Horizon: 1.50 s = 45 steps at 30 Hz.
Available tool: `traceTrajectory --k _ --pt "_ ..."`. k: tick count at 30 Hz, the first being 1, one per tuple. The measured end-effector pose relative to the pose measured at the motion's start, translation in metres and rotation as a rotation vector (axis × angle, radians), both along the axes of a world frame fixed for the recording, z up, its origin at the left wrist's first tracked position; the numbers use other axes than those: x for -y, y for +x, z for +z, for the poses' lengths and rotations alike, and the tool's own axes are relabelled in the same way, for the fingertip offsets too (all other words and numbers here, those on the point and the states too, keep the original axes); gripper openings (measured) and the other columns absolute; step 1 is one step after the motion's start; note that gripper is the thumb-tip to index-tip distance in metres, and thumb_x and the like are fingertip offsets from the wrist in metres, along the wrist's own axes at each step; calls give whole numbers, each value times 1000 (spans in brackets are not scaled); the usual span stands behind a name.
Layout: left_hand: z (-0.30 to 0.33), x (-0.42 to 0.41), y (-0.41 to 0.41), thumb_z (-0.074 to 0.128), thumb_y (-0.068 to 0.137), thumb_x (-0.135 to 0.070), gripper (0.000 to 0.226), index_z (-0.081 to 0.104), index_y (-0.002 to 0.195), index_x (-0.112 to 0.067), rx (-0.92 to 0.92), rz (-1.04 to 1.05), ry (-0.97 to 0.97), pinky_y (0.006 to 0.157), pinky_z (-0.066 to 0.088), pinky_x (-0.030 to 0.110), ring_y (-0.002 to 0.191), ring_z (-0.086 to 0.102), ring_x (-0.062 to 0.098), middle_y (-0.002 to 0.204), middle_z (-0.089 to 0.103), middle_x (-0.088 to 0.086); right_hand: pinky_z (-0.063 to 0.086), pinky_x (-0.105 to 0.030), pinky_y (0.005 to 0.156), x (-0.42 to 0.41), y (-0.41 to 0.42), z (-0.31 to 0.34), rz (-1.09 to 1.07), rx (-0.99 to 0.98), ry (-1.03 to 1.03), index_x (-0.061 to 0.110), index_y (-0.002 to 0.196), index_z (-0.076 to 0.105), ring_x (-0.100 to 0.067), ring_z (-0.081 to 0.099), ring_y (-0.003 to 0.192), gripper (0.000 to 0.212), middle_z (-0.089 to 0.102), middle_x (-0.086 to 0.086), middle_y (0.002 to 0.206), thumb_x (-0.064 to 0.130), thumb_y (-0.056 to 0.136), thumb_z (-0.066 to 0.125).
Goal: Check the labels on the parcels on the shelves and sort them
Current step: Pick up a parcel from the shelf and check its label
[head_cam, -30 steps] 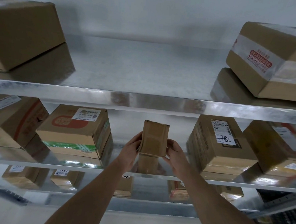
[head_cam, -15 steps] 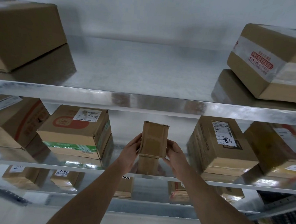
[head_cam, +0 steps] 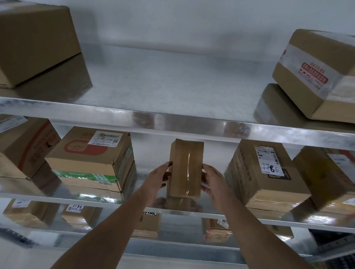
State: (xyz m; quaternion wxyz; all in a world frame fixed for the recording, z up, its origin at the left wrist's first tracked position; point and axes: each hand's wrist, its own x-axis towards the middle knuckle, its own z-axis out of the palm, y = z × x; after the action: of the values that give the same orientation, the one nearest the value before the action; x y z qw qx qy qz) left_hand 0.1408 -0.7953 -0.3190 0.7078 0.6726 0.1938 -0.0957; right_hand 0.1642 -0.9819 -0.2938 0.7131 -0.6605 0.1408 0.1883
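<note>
Metal shelf [head_cam: 179, 122], both hands gripping small parcel [head_cam: 185, 167]

Thirteen parcels [head_cam: 185, 167], three shelves [head_cam: 173, 121], two hands [head_cam: 156, 179].

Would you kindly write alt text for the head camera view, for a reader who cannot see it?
Two bare hands, left hand and right hand, grip the sides of a small upright taped parcel on the middle shelf of a metal rack. Labelled cardboard boxes stand on either side, including one marked 7786; more parcels sit above and below.
</note>
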Motion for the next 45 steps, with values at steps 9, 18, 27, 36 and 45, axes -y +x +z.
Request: traceTrajectory --k 9,18,27,36,45 --pt "12 3 6 43 108 -39 39 74 98 -18 17 57 -43 88 54 33 96 70 21 93 78 3 54 -27 84 -5 -1 9 44 56 -86 22 125 65 -16 66 108 32 72 -1 114 30 110 38" --pt "14 -1 8 47 106 -40 42 75 92 -12 37 12 -21 70 51 25 71 68 14 77 75 3 51 -24 66 -9 2 15 83 -4 -113 21 113 67 -15 69 92 37 73 -3 108 38 110 35" --pt "11 -2 12 48 104 -48 45 76 105 -12 2 36 -5 83 57 30 91 73 23 97 79 10 52 -24 66 -10 7 7 98 -17 -109 24 106 66 -15 68 88 35 71 -1 101 35 111 33" --pt "8 -1 14 49 103 -48 44 75 106 -13 -30 44 -24 80 56 28 90 72 22 100 78 11 51 -26 65 -11 8 7 73 -25 -90 22 105 64 -16 66 87 33 70 -2 100 34 111 34" --pt "11 1 12 43 105 -50 47 74 104 -15 -35 48 -58 88 56 32 90 71 20 95 77 7 53 -28 74 -10 5 6 77 15 -83 23 116 65 -15 64 99 32 69 -1 113 36 110 36"
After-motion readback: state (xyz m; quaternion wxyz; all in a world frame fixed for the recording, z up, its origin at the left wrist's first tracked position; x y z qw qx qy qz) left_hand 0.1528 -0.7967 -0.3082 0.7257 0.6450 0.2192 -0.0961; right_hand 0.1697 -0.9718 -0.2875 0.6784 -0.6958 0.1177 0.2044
